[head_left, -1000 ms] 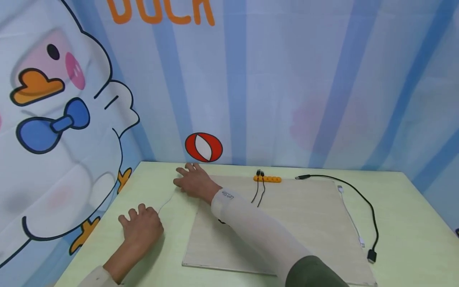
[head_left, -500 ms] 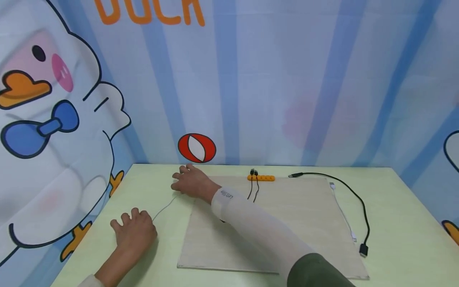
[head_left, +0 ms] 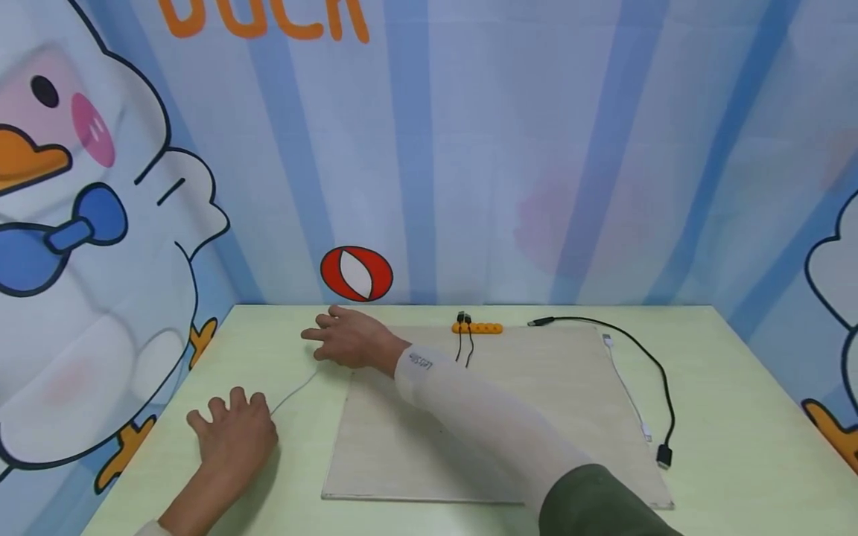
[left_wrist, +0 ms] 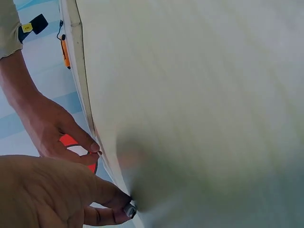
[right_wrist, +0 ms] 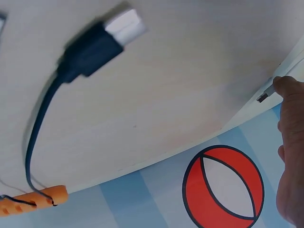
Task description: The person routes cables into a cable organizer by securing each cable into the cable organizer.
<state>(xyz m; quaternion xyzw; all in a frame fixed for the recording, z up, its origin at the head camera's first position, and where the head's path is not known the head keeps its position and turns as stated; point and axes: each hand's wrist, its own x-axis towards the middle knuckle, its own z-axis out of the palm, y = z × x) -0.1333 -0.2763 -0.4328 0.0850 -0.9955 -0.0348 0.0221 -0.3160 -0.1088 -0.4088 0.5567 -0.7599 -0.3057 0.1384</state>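
Observation:
My right hand point(head_left: 351, 339) is near the far left corner of the board. In the right wrist view its thumb and finger pinch the metal-tipped plug point(right_wrist: 267, 93) of a thin white USB cable point(head_left: 295, 391). That cable runs over the table to my left hand point(head_left: 237, 432), which is lower and further left. A small metal end point(left_wrist: 129, 210) sits between my left thumb and finger in the left wrist view. Several fingers of each hand are spread away from the pinch. An orange cable holder point(head_left: 488, 328) grips two black cables point(head_left: 469, 350) at the board's back edge.
A light board point(head_left: 570, 432) lies on the pale table point(head_left: 757, 447). A black cable point(head_left: 660, 365) and a short white cable point(head_left: 626, 387) lie at its right. A black USB plug point(right_wrist: 92, 52) rests on the board. A printed backdrop point(head_left: 469, 149) rises behind.
The head view has turned to the right, shifting the scene left. My left hand has drawn slightly further from my right, and the white cable between them lies straighter.

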